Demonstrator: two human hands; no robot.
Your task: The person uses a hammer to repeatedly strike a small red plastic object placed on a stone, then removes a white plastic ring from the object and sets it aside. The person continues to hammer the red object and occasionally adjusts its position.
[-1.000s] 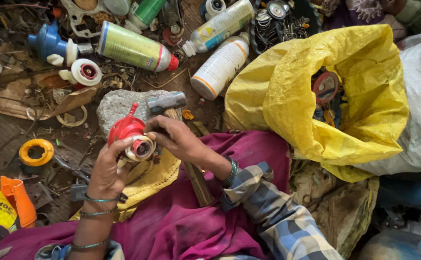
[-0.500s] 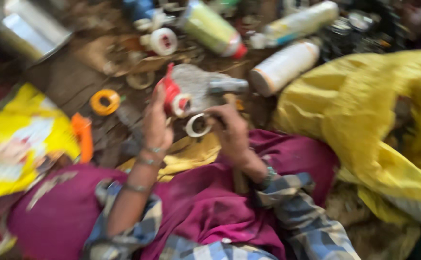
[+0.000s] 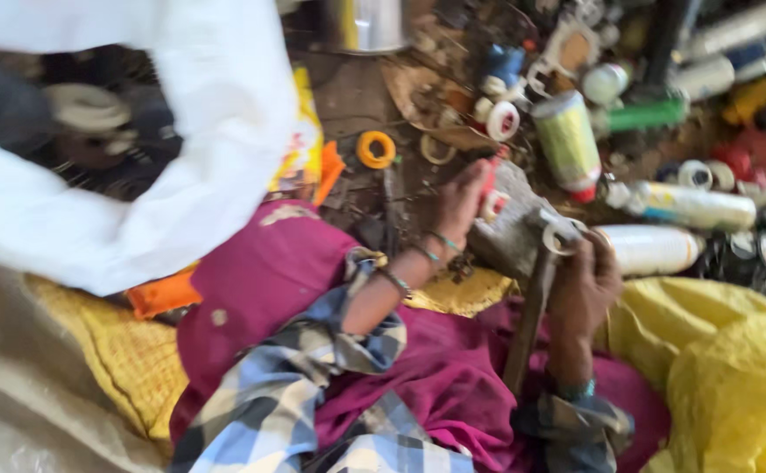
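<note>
The left hand (image 3: 460, 203) is curled around a small red piece with a white ring (image 3: 491, 194), pressing it against the top of a grey stone block (image 3: 510, 229) that sits on the ground just beyond the person's lap; bangles show on that wrist. The right hand (image 3: 583, 285) is closed around the wooden handle of a hammer (image 3: 532, 307), which runs from the lap up to the block, and a whitish ring (image 3: 562, 235) sits at the top of the fist, touching the near right edge of the block; blur hides whether the fingers also pinch it. A magenta cloth (image 3: 453, 377) covers the lap, under checked sleeves. Past the block, on the far side, lies a heap of scrap: a yellow-green spray can (image 3: 567, 144) tilted just beyond the block, a red and white tape roll (image 3: 503, 121) to its left, an orange ring (image 3: 376, 150) further left on the dirt, and two white bottles (image 3: 681, 223) lying on their sides to the right of the block. A yellow sack (image 3: 724, 368) lies at the near right, touching the lap. A large white sack (image 3: 182, 166) fills the far left, its open mouth showing dark scrap inside.
</note>
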